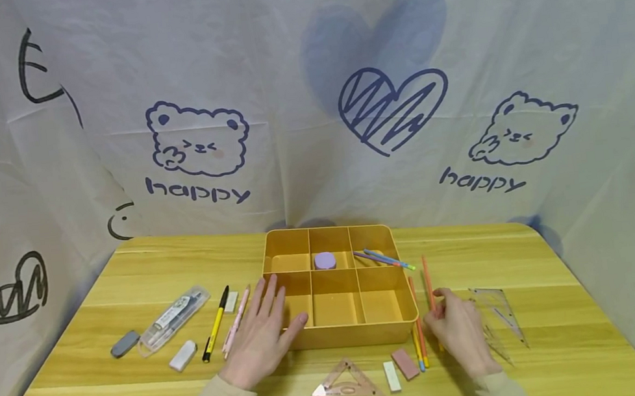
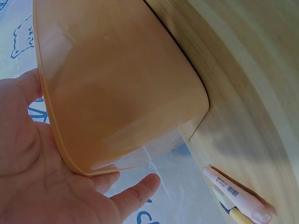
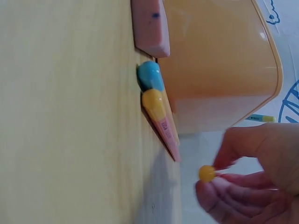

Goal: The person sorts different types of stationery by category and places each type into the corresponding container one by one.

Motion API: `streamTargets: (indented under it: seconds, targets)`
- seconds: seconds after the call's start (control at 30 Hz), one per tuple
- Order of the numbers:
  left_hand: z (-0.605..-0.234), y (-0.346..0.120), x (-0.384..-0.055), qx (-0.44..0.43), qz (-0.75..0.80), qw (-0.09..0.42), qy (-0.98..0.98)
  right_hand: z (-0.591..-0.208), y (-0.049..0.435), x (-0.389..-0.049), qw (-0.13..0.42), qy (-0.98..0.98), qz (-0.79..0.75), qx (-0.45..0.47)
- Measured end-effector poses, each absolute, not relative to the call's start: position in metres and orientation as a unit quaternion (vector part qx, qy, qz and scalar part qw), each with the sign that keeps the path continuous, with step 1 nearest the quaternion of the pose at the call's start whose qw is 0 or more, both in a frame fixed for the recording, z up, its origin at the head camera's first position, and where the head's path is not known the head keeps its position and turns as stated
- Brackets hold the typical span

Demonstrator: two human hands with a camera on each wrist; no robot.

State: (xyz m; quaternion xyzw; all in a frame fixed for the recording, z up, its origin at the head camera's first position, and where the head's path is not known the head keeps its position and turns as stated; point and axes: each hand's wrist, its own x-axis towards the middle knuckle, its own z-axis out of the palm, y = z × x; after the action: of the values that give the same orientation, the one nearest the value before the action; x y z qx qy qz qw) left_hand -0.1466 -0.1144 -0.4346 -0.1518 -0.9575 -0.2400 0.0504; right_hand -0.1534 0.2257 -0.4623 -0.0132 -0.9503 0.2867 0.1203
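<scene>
My left hand (image 1: 264, 335) lies spread over the near left corner of an orange box (image 1: 347, 335) with compartments, its fingers fairly straight against the rim. In the left wrist view the palm is at the box's corner. To the right of the box, my right hand (image 1: 455, 326) pinches an orange-red pencil (image 1: 427, 274) between thumb and fingers; its rounded yellow end (image 3: 207, 173) shows in the right wrist view. Two more pencils, one with a yellow end (image 3: 153, 101) and one with a blue end (image 3: 149, 74), lie beside the box.
The box holds a purple round item (image 1: 325, 261) and two slim pencils (image 1: 386, 259). Near it lie a pink eraser (image 1: 405, 364), white eraser (image 1: 393, 377), pink set square (image 1: 347, 387) and clear set square (image 1: 510, 316). Leftward are a yellow-black pen (image 1: 216, 324) and clear case (image 1: 174, 320).
</scene>
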Motion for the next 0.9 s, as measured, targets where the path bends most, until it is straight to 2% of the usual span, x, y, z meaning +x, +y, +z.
streamTargets:
  seconds: [0.27, 0.47, 0.6, 0.73, 0.9]
  targets:
    - [-0.435, -0.115, -0.146, -0.153, -0.24, 0.052, -0.957, -0.464, 0.223, -0.156, 0.248, -0.906, 0.344, 0.004]
    - [-0.434, -0.114, -0.146, -0.154, -0.24, 0.05, -0.957, -0.467, 0.221, -0.16, 0.436, -0.817, 0.369, 0.074]
    - [-0.434, -0.114, -0.146, -0.154, -0.238, 0.052, -0.958, -0.467, 0.221, -0.163, 0.522, -0.758, 0.373, 0.12]
    - [-0.433, -0.114, -0.146, -0.153, -0.238, 0.052, -0.958, -0.467, 0.219, -0.165, 0.555, -0.724, 0.385, 0.139]
    - [-0.434, -0.114, -0.146, -0.153, -0.24, 0.05, -0.957, -0.463, 0.216, -0.164, 0.558, -0.692, 0.428, 0.164]
